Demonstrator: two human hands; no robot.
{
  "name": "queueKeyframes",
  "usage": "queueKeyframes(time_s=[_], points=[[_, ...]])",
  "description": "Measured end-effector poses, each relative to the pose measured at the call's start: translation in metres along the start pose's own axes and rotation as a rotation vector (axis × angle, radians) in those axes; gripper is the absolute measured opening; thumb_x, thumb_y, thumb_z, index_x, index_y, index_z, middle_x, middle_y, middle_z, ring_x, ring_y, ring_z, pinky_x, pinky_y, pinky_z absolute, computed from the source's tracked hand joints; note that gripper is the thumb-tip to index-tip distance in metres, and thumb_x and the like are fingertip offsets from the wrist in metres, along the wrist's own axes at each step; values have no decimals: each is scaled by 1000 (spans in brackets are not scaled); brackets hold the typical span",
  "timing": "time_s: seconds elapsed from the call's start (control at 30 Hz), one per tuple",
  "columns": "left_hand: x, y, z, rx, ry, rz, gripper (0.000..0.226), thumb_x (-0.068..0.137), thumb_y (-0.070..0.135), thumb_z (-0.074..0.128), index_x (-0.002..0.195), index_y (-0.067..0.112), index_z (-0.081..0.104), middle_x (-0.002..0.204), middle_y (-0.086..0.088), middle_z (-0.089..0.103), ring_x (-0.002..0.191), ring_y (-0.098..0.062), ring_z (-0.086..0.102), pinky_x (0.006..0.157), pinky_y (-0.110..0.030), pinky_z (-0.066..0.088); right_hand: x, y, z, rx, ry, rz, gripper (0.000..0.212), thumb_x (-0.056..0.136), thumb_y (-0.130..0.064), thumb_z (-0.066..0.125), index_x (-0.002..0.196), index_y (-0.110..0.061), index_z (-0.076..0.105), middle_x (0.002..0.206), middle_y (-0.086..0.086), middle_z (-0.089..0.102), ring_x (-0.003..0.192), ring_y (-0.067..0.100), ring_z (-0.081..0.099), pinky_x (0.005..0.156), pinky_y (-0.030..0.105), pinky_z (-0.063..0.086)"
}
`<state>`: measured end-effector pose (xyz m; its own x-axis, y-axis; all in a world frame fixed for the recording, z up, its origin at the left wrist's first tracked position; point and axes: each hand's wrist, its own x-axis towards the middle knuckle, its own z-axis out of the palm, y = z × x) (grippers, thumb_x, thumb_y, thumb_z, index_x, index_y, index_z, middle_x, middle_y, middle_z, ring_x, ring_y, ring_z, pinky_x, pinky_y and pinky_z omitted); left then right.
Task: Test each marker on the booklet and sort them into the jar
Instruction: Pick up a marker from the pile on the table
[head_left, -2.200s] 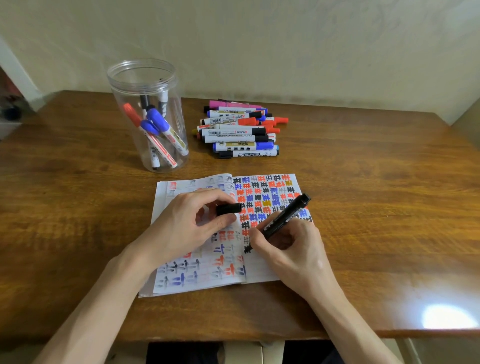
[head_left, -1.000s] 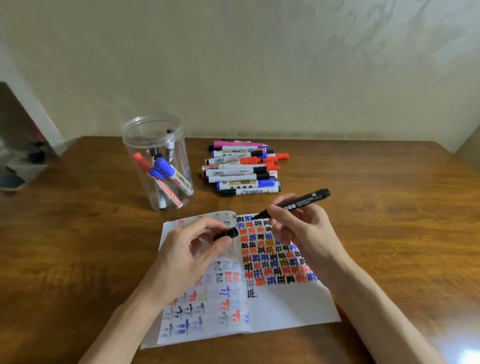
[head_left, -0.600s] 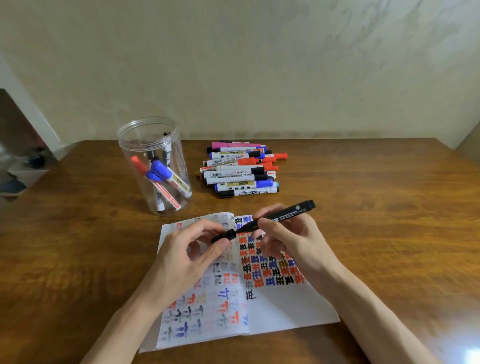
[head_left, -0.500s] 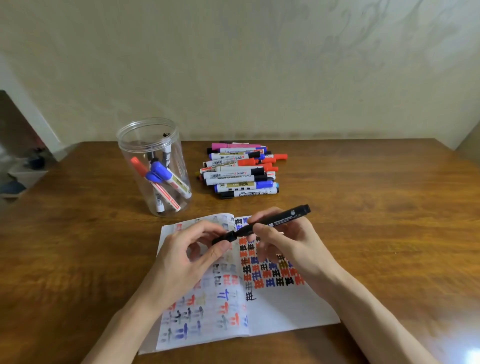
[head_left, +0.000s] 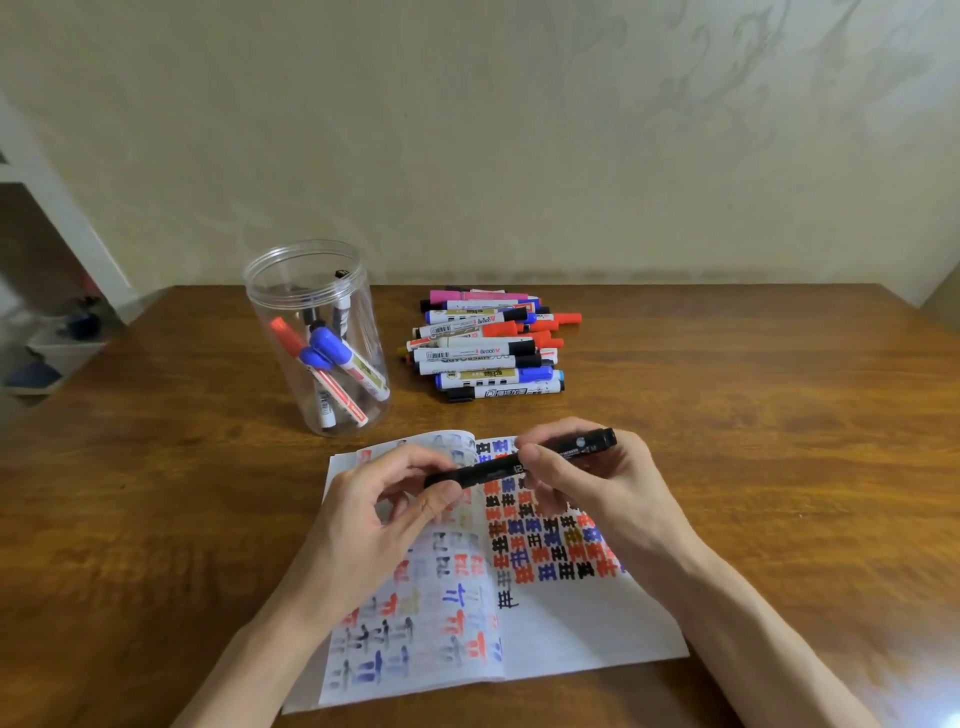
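A black marker (head_left: 566, 451) lies level above the open booklet (head_left: 566, 618), held between both hands. My right hand (head_left: 597, 488) pinches its barrel near the middle. My left hand (head_left: 384, 514) pinches the black cap (head_left: 447, 477), which sits on the marker's left end. The booklet's pages carry rows of red, blue and black test marks. A clear plastic jar (head_left: 317, 338) stands upright behind the booklet to the left, with several markers leaning inside. A pile of markers (head_left: 488, 345) lies to the jar's right.
The wooden table (head_left: 753, 415) ends at a pale wall behind. A doorway with clutter on the floor opens at the far left (head_left: 47, 332). Bare wood stretches right of the booklet and the pile.
The right hand lifted the marker off the page and brought its tip to the cap held by the left hand. The cap is now on the marker. The view tilted up.
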<state>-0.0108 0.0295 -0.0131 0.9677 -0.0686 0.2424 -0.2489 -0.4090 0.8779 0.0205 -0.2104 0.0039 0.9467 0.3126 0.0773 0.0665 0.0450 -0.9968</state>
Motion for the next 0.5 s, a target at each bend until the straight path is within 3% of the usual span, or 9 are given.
queueKeyframes(time_s=[0.1,0.23,0.4,0.5], points=[[0,0,-2,-5,26,23,17,88,32,71,104,28,71,92,17,75,87,-14,74,75,-35,59,2,-5,-5,-82,-55,-7,14,85,-17,82,99,-13,82,91,7,80,75,23,76,67,28,59],[1,-3,-3,84,60,89,19,88,27,71,105,35,70,94,23,73,90,-7,73,77,-15,56,3,-4,-4,-272,-52,-13,18,85,-18,83,103,-19,82,91,-3,82,73,16,78,66,21,59],[1,-3,-2,101,128,158,23,88,34,68,111,35,70,88,20,74,85,-7,74,77,-12,56,3,-4,-1,-262,-48,-42,17,86,-15,82,100,-24,81,90,-11,81,75,8,77,66,17,58],[2,0,0,74,150,176,24,87,42,65,111,39,69,85,20,74,82,-7,75,76,-12,56,3,-2,-2,-243,-56,-48,16,86,-15,81,101,-22,81,93,-8,81,77,11,78,68,20,60]])
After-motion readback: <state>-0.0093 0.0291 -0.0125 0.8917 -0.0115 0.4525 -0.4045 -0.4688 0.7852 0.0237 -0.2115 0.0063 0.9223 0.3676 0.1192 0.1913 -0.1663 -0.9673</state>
